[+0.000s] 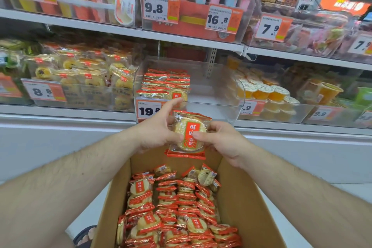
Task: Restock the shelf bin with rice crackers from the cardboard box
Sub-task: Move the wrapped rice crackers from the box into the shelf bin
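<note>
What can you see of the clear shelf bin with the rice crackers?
The clear shelf bin is a transparent plastic tub on the middle shelf, front wall rounded at the corners. A price tag reading 19.8 sits on its front left. Rice cracker packets are stacked only in its left part; the right part is bare. Neither hand touches it; both hold packets in front of it.

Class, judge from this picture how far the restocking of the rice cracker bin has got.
Done: one row of crackers fills the left of the clear bin. In hand: the left hand and right hand hold a small stack of packets between box and bin. Left: the bin's right side is bare, and the cardboard box remains nearly full.
</note>
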Demonstrator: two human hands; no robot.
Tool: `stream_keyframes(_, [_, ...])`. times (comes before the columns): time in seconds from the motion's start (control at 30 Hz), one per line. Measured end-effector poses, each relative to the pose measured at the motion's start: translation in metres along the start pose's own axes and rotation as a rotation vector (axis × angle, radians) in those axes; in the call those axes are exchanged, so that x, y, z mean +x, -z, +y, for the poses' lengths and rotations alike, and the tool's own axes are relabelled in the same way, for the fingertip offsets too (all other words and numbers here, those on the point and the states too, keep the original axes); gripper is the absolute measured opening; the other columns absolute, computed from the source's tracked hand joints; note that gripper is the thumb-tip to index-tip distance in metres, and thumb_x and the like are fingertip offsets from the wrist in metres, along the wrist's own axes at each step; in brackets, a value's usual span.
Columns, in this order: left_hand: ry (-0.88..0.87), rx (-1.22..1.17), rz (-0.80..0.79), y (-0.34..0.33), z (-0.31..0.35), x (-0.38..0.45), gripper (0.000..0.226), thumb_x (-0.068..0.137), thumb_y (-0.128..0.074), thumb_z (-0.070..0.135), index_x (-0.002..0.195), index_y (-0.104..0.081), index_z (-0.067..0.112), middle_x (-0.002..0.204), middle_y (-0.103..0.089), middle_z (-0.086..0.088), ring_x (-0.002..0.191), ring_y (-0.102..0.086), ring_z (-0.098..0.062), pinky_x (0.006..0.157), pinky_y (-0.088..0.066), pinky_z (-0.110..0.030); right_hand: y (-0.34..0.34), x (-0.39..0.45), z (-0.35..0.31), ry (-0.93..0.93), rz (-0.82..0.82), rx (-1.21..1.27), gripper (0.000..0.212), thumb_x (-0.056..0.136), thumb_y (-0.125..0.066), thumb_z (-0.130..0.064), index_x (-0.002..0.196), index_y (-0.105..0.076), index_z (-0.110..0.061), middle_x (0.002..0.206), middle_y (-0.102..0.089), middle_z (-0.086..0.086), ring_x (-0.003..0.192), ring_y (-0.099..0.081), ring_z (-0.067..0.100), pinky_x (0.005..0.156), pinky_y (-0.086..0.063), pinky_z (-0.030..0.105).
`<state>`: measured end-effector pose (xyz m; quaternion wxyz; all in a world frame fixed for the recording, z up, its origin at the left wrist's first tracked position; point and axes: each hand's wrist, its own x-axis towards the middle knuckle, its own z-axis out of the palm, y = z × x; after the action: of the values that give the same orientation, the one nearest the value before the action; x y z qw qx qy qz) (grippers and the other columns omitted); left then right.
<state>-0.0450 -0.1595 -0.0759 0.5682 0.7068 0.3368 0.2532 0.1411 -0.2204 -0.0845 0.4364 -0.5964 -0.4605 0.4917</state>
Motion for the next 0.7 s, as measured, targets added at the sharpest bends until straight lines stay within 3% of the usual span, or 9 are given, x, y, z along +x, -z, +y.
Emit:
stream_keyframes(0.07, [0.007, -0.003, 0.019, 0.004, 0.002, 0.004, 0.101, 0.08, -0.07, -0.011, 0.149, -0.021, 0.044, 0.152, -0.028, -0.011, 0.129, -0.044, -0.025, 0.078, -0.06, -0.038, -0.001, 0.005, -0.005, 0.005, -0.006, 0.007, 0.031, 0.081, -0.076, -0.009, 0.109, -0.064, -0.003, 0.093, -0.073, 0.009, 0.068, -0.069, 0.011, 0.054, -0.05, 0.017])
stream_keyframes(0.17, [-0.039, -0.002, 0.096, 0.01, 0.008, 0.01, 0.088, 0.081, -0.073, -0.003, 0.144, -0.028, 0.04, 0.135, -0.042, 0.003, 0.105, -0.057, -0.009, 0.07, -0.059, -0.025, 0.002, 0.014, -0.02, 0.035, 0.021, -0.015, 0.023, 0.084, -0.073, -0.007, 0.106, -0.064, -0.004, 0.085, -0.071, 0.005, 0.057, -0.063, 0.005, 0.047, -0.042, 0.013])
stream_keyframes(0.23, [-0.159, 0.109, 0.274, 0.017, 0.011, 0.015, 0.074, 0.081, -0.075, 0.005, 0.139, -0.036, 0.031, 0.125, -0.053, 0.008, 0.097, -0.059, -0.004, 0.068, -0.054, -0.018, 0.012, 0.026, -0.038, 0.076, 0.102, -0.055, 0.025, 0.083, -0.074, -0.011, 0.105, -0.065, -0.003, 0.091, -0.072, 0.012, 0.066, -0.059, 0.014, 0.052, -0.039, 0.02])
stream_keyframes(0.33, [-0.3, 0.351, 0.641, 0.031, 0.011, 0.022, 0.052, 0.083, -0.071, 0.014, 0.128, -0.047, 0.024, 0.109, -0.051, 0.011, 0.093, -0.054, -0.006, 0.073, -0.046, -0.015, 0.036, 0.053, -0.071, 0.178, 0.238, -0.064, 0.028, 0.081, -0.077, -0.015, 0.104, -0.065, -0.004, 0.091, -0.07, 0.012, 0.065, -0.054, 0.017, 0.054, -0.035, 0.025])
stream_keyframes(0.43, [-0.27, 0.428, 0.853, 0.046, 0.004, 0.033, 0.043, 0.085, -0.067, 0.014, 0.124, -0.05, 0.021, 0.118, -0.044, 0.006, 0.106, -0.048, -0.01, 0.089, -0.043, -0.023, 0.049, 0.083, -0.092, 0.232, 0.264, -0.053, 0.024, 0.08, -0.078, -0.009, 0.1, -0.065, -0.009, 0.094, -0.073, 0.008, 0.068, -0.069, 0.012, 0.062, -0.054, 0.026])
stream_keyframes(0.53, [-0.223, 0.488, 0.918, 0.056, -0.005, 0.044, 0.046, 0.085, -0.065, 0.016, 0.128, -0.05, 0.019, 0.128, -0.041, 0.002, 0.123, -0.037, -0.013, 0.101, -0.03, -0.024, 0.044, 0.111, -0.089, 0.178, 0.22, -0.204, 0.024, 0.076, -0.08, -0.007, 0.092, -0.064, -0.015, 0.097, -0.072, 0.01, 0.073, -0.067, 0.015, 0.069, -0.058, 0.03])
stream_keyframes(0.57, [-0.201, 0.498, 0.915, 0.059, -0.008, 0.047, 0.047, 0.086, -0.065, 0.017, 0.13, -0.049, 0.019, 0.133, -0.04, 0.0, 0.127, -0.034, -0.014, 0.102, -0.027, -0.024, 0.04, 0.12, -0.085, 0.141, 0.202, -0.284, 0.024, 0.076, -0.081, -0.008, 0.091, -0.064, -0.015, 0.095, -0.071, 0.009, 0.071, -0.063, 0.015, 0.065, -0.055, 0.031])
stream_keyframes(0.63, [-0.136, 0.478, 0.882, 0.062, -0.013, 0.05, 0.053, 0.087, -0.064, 0.019, 0.136, -0.044, 0.02, 0.14, -0.036, -0.002, 0.132, -0.032, -0.015, 0.108, -0.027, -0.028, 0.031, 0.132, -0.077, 0.077, 0.162, -0.449, 0.026, 0.076, -0.083, -0.013, 0.094, -0.065, -0.013, 0.086, -0.067, 0.003, 0.064, -0.053, 0.013, 0.054, -0.042, 0.026])
stream_keyframes(0.7, [-0.079, 0.41, 0.833, 0.061, -0.014, 0.05, 0.059, 0.088, -0.063, 0.019, 0.141, -0.038, 0.023, 0.143, -0.035, 0.0, 0.129, -0.038, -0.016, 0.109, -0.034, -0.035, 0.023, 0.145, -0.071, 0.017, 0.115, -0.54, 0.029, 0.075, -0.084, -0.016, 0.098, -0.066, -0.012, 0.083, -0.068, 0.0, 0.063, -0.055, 0.012, 0.052, -0.04, 0.024])
